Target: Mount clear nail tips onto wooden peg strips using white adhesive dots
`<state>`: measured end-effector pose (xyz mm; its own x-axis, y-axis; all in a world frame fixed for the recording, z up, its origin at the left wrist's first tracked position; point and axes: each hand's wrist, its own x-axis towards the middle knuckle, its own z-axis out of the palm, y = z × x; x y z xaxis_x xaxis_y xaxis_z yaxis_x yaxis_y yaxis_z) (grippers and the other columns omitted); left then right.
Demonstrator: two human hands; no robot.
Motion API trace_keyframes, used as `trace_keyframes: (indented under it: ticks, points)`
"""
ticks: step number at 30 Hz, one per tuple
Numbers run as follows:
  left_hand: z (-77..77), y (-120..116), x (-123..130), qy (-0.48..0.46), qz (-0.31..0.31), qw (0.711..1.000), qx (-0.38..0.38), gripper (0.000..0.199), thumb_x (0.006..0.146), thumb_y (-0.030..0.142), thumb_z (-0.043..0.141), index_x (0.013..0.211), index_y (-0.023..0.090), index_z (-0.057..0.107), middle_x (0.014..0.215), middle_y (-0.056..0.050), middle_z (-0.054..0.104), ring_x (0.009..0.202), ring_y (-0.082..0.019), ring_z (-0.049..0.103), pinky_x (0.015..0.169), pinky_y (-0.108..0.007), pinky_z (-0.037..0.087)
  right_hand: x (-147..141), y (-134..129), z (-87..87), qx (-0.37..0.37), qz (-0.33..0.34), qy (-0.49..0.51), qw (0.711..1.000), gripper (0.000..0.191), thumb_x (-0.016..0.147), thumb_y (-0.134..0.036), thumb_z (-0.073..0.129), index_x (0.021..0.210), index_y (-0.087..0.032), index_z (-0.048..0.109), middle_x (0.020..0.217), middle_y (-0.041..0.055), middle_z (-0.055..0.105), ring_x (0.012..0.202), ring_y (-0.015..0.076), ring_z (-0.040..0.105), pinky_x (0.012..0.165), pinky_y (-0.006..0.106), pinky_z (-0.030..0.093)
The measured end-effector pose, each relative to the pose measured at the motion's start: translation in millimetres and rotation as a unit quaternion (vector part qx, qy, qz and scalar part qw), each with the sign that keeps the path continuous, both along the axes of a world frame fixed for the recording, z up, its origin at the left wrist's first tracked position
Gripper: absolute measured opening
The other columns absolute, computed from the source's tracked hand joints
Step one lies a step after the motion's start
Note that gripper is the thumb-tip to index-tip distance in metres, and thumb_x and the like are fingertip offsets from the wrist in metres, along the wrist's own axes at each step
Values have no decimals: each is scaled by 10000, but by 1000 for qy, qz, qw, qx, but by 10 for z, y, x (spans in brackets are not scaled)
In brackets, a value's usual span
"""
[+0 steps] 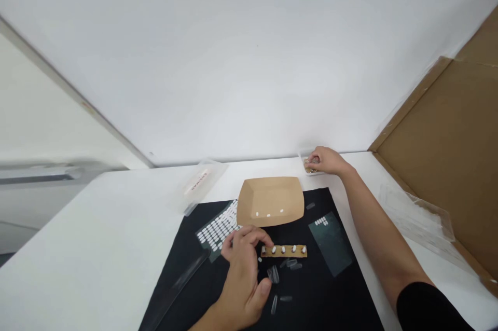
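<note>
My left hand (245,274) hovers over the black mat with fingers curved and thumb apart, holding nothing that I can see. Its fingertips are at the left end of a wooden-looking strip (288,251) that bears several small pegs with white tops. Clear false nail tips (292,263) lie scattered below the strip. At the back, my right hand (327,160) reaches into a small clear box (315,173) with brownish contents. Its fingers are pinched together there; what is between them is too small to make out.
A brown paper tray (270,188) with several white ovals stands on the black mat (182,269). Left of it lies a sheet of white oval tabs (218,230); a dark green sheet (330,248) lies right. Clear plastic packaging (416,211) is near the cardboard wall (447,149).
</note>
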<state>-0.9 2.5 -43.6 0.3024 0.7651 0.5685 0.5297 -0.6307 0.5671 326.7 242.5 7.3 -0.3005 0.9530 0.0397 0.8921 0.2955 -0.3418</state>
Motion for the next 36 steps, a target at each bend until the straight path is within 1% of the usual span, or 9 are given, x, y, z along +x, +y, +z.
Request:
trace_keyframes:
  ticks: [8,14,19,24,27,29,31,33,36]
  points:
    - [-22,9,-8,6,-1,1000,-13,561,1046,672,211,1171,224,525,1083,-102,584,1071,-333,530,1052,-564,287,126,-68,141,10,-17,79,997,314,843,-515,796,921,-212,815,833,20,675,730,160,581,642,263,381]
    - [-40,8,1,8,-1,1000,-17,550,1047,672,224,1175,226,520,1085,-102,588,1074,-332,528,1063,-574,277,198,-196,365,12,-24,152,988,377,866,-560,756,957,-198,811,790,7,643,667,138,528,614,275,384]
    - [-44,29,19,18,4,1000,1,448,1065,591,292,1171,220,520,1087,-99,582,1078,-323,523,1076,-584,251,180,-371,576,21,-20,194,981,403,888,-578,732,984,-196,816,733,-1,622,657,139,510,605,281,370]
    - [-25,40,34,17,21,1000,14,314,1024,468,408,1153,213,535,1088,-101,605,1087,-328,551,1060,-565,281,136,-471,633,15,-9,212,977,401,884,-581,738,937,-190,807,746,15,663,672,150,543,627,284,401]
    - [-2,45,59,33,60,998,1,189,984,351,531,1117,218,557,1059,-85,645,1065,-315,587,1023,-521,325,56,-529,655,-8,15,218,976,398,889,-582,740,923,-191,806,726,11,673,647,145,542,614,277,404]
    - [13,55,75,36,81,996,-6,169,983,296,572,1137,227,578,1047,-71,676,1067,-307,610,991,-492,356,-64,-606,690,-26,38,221,974,389,895,-578,745,932,-197,809,751,15,696,657,145,564,608,268,411]
    - [24,70,83,17,79,997,2,235,1005,263,575,1238,238,586,1057,-58,701,1071,-289,636,979,-474,397,-251,-725,734,-47,88,221,970,354,900,-542,767,963,-198,818,814,28,725,710,151,607,634,262,434]
    - [36,81,80,-21,63,998,15,343,1023,239,583,1365,247,558,1075,-50,712,1027,-252,662,951,-438,465,-488,-880,776,-67,147,183,970,297,914,-492,780,985,-208,832,792,21,716,698,146,603,616,253,416]
    - [72,84,67,-74,51,996,28,448,1021,229,627,1458,250,534,1075,-47,714,887,-200,668,802,-347,551,-855,-1134,817,-78,244,114,960,167,934,-357,797,980,-200,828,835,21,739,722,134,634,644,243,412]
